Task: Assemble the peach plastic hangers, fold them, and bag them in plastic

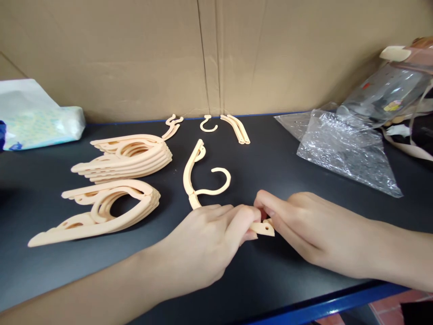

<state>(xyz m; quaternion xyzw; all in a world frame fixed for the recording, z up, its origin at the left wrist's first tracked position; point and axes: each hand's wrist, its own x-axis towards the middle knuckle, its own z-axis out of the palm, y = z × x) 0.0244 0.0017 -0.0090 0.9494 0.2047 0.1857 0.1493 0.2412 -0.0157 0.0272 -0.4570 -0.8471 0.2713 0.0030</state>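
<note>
Cream plastic, matte and smooth: one hanger [188, 178], lying centrally on the black tabletop [264, 167]. Its visible arm is bowing leftward, its long axis running away from the person toward brown cardboard [152, 58]. Attached hook [227, 183], slim and rounded: extending rightward and curling back, its tip pointing left. One strip [265, 229], pierced by a round hole, is running crosswise, its holed end pointing right; the left hand is hiding whether it joins the hanger.

Left hand [216, 239]: fingers gripping the strip firmly. Right hand [304, 221]: fingers curling, thumb and forefinger nearly meeting beside the holed end; what they are holding, if anything, one cannot tell.

Folded hangers, two stacks: upper stack [152, 158] and lower stack [101, 229], both pointing their free ends left. Clear plastic bag [345, 149], crinkled and glossy: lying flat at right.
</note>
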